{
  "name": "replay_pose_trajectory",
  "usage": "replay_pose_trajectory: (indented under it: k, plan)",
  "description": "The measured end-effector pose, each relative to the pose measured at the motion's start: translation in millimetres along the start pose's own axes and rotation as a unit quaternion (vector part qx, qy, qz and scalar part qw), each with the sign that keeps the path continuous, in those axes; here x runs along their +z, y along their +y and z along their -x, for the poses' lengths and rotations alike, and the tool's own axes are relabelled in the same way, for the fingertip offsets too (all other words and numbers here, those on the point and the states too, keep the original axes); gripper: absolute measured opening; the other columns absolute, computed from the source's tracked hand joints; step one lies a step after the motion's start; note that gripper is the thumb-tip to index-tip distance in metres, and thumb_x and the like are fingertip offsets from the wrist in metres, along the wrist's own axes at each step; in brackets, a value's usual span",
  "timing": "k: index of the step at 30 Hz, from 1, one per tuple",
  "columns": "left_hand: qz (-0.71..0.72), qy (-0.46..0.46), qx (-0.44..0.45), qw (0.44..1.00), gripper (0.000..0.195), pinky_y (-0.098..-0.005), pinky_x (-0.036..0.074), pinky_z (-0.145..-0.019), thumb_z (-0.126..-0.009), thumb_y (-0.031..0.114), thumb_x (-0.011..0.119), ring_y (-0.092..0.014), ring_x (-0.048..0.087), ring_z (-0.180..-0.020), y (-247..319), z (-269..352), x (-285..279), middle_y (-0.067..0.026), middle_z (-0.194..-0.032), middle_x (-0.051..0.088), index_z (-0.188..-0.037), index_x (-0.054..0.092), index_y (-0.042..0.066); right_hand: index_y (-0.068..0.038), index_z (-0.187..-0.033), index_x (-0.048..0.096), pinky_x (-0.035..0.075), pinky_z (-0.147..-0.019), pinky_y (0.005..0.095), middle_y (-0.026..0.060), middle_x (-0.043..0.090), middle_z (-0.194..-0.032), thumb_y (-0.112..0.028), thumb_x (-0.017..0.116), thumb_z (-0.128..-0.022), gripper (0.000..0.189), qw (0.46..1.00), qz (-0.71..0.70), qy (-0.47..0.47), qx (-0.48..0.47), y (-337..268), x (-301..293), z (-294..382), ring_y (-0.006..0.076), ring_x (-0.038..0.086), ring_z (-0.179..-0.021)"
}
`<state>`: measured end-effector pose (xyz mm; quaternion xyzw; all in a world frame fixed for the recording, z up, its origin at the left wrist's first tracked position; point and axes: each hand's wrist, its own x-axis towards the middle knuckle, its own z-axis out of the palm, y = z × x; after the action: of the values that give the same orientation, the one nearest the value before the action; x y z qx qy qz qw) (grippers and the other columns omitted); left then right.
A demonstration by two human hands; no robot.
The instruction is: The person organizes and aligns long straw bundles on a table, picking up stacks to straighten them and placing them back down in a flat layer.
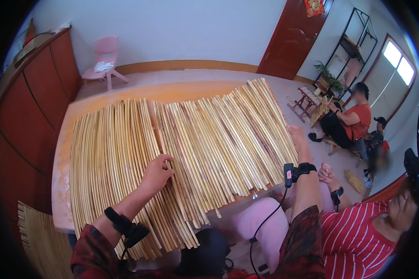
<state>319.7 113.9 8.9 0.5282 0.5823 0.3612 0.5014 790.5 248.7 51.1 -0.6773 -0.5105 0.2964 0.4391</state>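
Note:
Long, straw-coloured plant stalks (216,143) lie side by side across a table, like a loose mat. A narrow gap, with the orange tabletop (157,134) showing through, divides the far part of the row into two sections. My left hand (159,172) rests at the near end of this gap. Its thumb and index finger are bent over the stalks there; whether they pinch one is hidden. At the right-hand edge of the row, my right hand (296,136) touches the outermost stalks. Its fingertips are mostly hidden, so its grip is unclear.
A person in a striped top (356,233) sits close on my right, one fist (326,173) near the table. Black cables (265,226) hang from my wrist devices. Red-brown cabinets (43,83) line the left side. Another person (358,120) sits farther right, handling stalks.

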Motion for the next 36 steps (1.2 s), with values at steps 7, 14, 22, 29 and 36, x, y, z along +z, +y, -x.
replay_pose_trajectory:
  k: [7, 14, 22, 29, 36]
  plan:
    - [0.256, 0.045, -0.036, 0.965, 0.040, -0.0261, 0.046, -0.051, -0.078, -0.004, 0.053, -0.016, 0.054, -0.068, 16.3, 10.8, -21.5, -0.0083, -0.086, 0.050, -0.115, 0.045, 0.007, 0.008, -0.083, 0.061, 0.042, -0.061, 0.0304, 0.0071, 0.060, -0.071, -0.016, 0.058, -0.081, 0.024, 0.991, 0.118, 0.064, 0.001, 21.0, -20.3, 15.2, 0.0124, 0.051, -0.064]
    - [0.225, 0.045, -0.107, 0.967, 0.039, -0.0287, 0.048, -0.055, -0.077, -0.003, 0.054, -0.017, 0.055, -0.069, -11.5, 6.8, -47.0, -0.0095, -0.088, 0.053, -0.115, 0.045, -0.002, 0.007, -0.080, 0.062, 0.044, -0.058, 0.0341, 0.0128, 0.062, -0.069, -0.017, 0.058, -0.077, 0.025, 0.969, 0.238, 0.065, 0.032, 29.6, 8.1, 38.8, 0.0195, 0.057, -0.061]
    - [0.194, -0.031, -0.153, 0.968, 0.012, -0.0318, 0.048, -0.055, -0.080, 0.008, 0.057, -0.019, 0.058, -0.067, 2.2, 2.6, -31.9, -0.0067, -0.076, 0.057, -0.088, 0.055, 0.000, 0.004, -0.072, 0.058, 0.042, -0.056, 0.0341, 0.0135, 0.058, -0.062, -0.020, 0.061, -0.072, 0.024, 0.922, 0.365, 0.029, -0.128, 117.9, -16.8, 7.3, 0.0206, 0.056, -0.057]
    - [0.098, -0.013, -0.165, 0.981, 0.012, -0.0330, 0.047, -0.054, -0.082, 0.013, 0.058, -0.020, 0.058, -0.062, 4.8, 3.8, -27.1, -0.0066, -0.074, 0.059, -0.087, 0.055, 0.002, 0.006, -0.079, 0.058, 0.043, -0.066, 0.0389, 0.0216, 0.061, -0.075, -0.023, 0.064, -0.072, 0.030, 0.961, 0.272, 0.047, -0.012, 89.3, -7.7, 26.7, 0.0347, 0.059, -0.072]
    - [0.222, -0.039, -0.122, 0.967, 0.010, -0.0298, 0.046, -0.051, -0.083, 0.011, 0.055, -0.017, 0.058, -0.060, 13.4, 3.8, -14.3, -0.0057, -0.074, 0.059, -0.088, 0.056, 0.002, 0.003, -0.097, 0.056, 0.043, -0.077, 0.0416, 0.0233, 0.057, -0.102, -0.018, 0.058, -0.078, 0.029, 0.860, 0.497, 0.113, -0.020, 51.3, 8.8, 48.2, 0.0373, 0.055, -0.089]
